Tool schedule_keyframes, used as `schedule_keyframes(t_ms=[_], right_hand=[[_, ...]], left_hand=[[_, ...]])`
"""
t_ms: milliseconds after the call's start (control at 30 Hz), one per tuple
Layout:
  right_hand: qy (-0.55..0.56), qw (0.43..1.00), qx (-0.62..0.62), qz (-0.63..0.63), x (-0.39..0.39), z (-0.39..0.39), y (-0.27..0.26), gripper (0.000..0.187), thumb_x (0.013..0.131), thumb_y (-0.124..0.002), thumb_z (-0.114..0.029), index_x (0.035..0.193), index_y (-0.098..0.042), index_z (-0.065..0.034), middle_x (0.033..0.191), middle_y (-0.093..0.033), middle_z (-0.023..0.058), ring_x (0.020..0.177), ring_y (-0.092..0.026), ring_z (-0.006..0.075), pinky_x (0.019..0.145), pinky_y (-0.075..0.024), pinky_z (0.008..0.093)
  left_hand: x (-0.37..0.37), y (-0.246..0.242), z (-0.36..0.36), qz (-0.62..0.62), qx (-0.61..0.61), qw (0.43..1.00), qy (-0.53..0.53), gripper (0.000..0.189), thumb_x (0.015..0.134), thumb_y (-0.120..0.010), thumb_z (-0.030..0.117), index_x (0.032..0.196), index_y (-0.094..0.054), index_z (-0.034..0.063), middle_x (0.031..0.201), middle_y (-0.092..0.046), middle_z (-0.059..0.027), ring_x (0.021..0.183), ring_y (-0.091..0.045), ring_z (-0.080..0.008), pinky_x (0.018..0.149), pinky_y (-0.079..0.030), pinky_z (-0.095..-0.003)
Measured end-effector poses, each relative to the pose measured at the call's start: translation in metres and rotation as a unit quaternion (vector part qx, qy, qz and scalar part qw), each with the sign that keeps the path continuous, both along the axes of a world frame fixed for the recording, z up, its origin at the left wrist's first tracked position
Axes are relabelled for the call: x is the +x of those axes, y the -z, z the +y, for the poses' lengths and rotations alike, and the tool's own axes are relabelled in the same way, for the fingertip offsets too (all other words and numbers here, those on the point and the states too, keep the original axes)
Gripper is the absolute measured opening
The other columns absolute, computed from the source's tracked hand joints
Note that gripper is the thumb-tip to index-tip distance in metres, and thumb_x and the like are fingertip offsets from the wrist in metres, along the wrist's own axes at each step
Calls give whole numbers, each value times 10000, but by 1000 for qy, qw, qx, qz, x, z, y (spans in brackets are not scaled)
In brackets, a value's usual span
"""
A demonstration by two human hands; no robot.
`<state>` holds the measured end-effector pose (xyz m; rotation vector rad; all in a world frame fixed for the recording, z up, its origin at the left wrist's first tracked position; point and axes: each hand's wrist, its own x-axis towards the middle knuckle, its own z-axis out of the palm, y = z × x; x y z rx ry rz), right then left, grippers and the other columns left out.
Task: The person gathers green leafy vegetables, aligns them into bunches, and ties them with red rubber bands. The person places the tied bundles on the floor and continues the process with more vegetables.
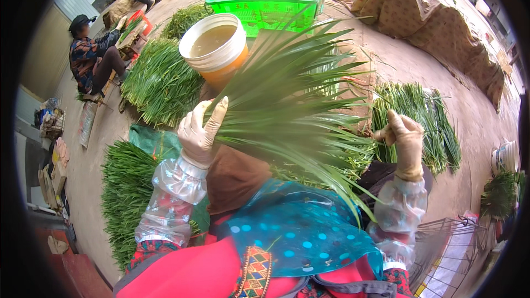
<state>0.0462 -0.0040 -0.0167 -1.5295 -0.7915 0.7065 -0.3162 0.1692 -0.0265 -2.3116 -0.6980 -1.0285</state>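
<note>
My left hand (pixel 200 134), in a pale rubber glove, grips a bunch of long green garlic chives (pixel 290 95) near its gathered end. The leaves fan out to the right across my front, partly blurred by motion. My right hand (pixel 401 142), gloved too, is raised to the right of the leaf tips, its fingers curled in towards the thumb; nothing shows in it. A blue dotted plastic apron (pixel 306 231) covers my lap. Beyond the right hand lies a stack of chives (pixel 405 120). Another heap of chives (pixel 126 198) sits by my left arm.
An orange-and-white bucket of cloudy water (pixel 213 43) stands ahead, with a bright green plastic crate (pixel 265 8) behind it. More chives (pixel 163 80) lie left of the bucket. A seated person (pixel 95 56) handles greens farther left. At lower right is a wire rack (pixel 447 252).
</note>
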Motion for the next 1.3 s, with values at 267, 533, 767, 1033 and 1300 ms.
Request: schedule_keyframes(t_ms=[267, 533, 767, 1033, 1300], right_hand=[[-59, 967, 66, -238, -44, 22, -57, 157, 875, -613, -80, 1010, -689, -56, 828, -686, 100, 719, -642, 174, 696, -505, 273], [-120, 961, -12, -248, -68, 75, -45, 213, 890, -617, -218, 977, -683, -35, 787, -675, 123, 678, -652, 256, 635, -511, 335], [-201, 973, -74, -84, -65, 70, -51, 179, 882, -621, -159, 893, -669, 14, 684, -620, 8, 574, -537, 68, 534, -448, 235], [-131, 983, 18, 130, -54, 68, -23, 163, 897, -597, -171, 770, -634, -76, 580, -499, -48, 492, -406, 21, 439, -302, 207], [-20, 881, -118, -459, -4, 22, 39, 255, 769, -687, -42, 1022, -685, -11, 1267, -586, 147, 1036, -597, 222, 921, -459, 280]], left_hand=[[-9, -4, -2, 30, 5, 999, -13, 501, 751, -634, 105, 1240, -613, 210, 991, -626, -89, 717, -609, -229, 587, -491, -331], [-1, -9, -9, 16, -14, 1000, 8, 498, 732, -648, 92, 1219, -630, 194, 982, -628, -80, 688, -597, -219, 581, -501, -327], [-3, -6, -15, 23, -63, 998, 13, 482, 736, -696, 198, 1207, -631, 116, 996, -621, -152, 823, -636, -323, 691, -528, -381], [3, 0, -13, 27, -32, 999, 13, 549, 710, -641, 75, 1242, -620, 210, 955, -612, -80, 703, -597, -232, 592, -505, -338], [9, -19, 10, 207, -360, 910, 2, 724, 658, -509, -110, 1330, -536, 162, 1037, -643, -122, 945, -645, -305, 812, -528, -326]])
